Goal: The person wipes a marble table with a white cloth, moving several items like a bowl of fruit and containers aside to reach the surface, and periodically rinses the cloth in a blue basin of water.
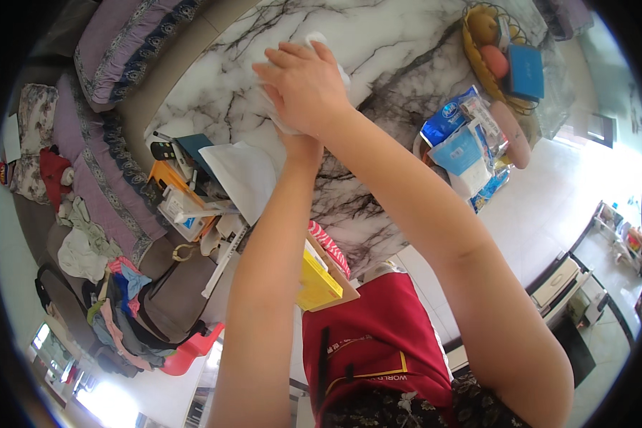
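Note:
A crumpled white cloth (344, 77), perhaps a wet wipe, is bunched at my hands above the marble-patterned table (401, 80). My right hand (307, 88) lies across it with the fingers slightly spread, its back facing up. Beneath the cloth and my right hand is my left hand (301, 143); only its heel and wrist show, so its fingers are hidden. White material shows past the right fingertips and along the near side of the palm. My forearms cross the near part of the table.
Left on the table are a white paper sheet (243, 171), a remote control (162, 151) and an orange holder (174, 182). A yellow box (318, 283) stands at the near edge. Blue-and-white packets (457, 150) and a yellow basket (471, 48) occupy the right side. A clothes-strewn sofa (101, 203) flanks the table.

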The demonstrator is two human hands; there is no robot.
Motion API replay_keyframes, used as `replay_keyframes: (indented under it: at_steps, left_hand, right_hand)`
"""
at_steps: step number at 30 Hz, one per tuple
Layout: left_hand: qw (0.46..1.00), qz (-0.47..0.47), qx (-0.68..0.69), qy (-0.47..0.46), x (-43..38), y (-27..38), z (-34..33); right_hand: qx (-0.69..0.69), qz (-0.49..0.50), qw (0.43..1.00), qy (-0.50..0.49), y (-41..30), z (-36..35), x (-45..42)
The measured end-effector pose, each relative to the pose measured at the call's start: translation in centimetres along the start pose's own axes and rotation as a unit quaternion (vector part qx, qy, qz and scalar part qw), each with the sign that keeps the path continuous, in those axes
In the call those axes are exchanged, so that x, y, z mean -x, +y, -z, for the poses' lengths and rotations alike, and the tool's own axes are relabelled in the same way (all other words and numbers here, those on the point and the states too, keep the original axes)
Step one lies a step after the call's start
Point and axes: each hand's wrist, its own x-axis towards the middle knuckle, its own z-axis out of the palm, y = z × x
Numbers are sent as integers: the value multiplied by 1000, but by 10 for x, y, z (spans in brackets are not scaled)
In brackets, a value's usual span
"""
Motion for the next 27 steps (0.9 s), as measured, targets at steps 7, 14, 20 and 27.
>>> replay_keyframes:
  at_steps: [7, 14, 20, 27]
  left_hand:
    - [947, -21, -314, -69, -10, 15, 0]
    - [964, 107, 188, 157, 3, 20, 22]
    - [879, 286, 292, 246, 66, 55, 16]
    - [728, 297, 601, 145, 55, 20, 24]
  right_hand:
    - [-40, -76, 989, 123, 21, 3, 6]
    - [-184, -128, 974, -20, -11, 53, 62]
    - [-259, -356, 897, 47, 25, 35, 42]
    - [112, 40, 984, -134, 41, -59, 53]
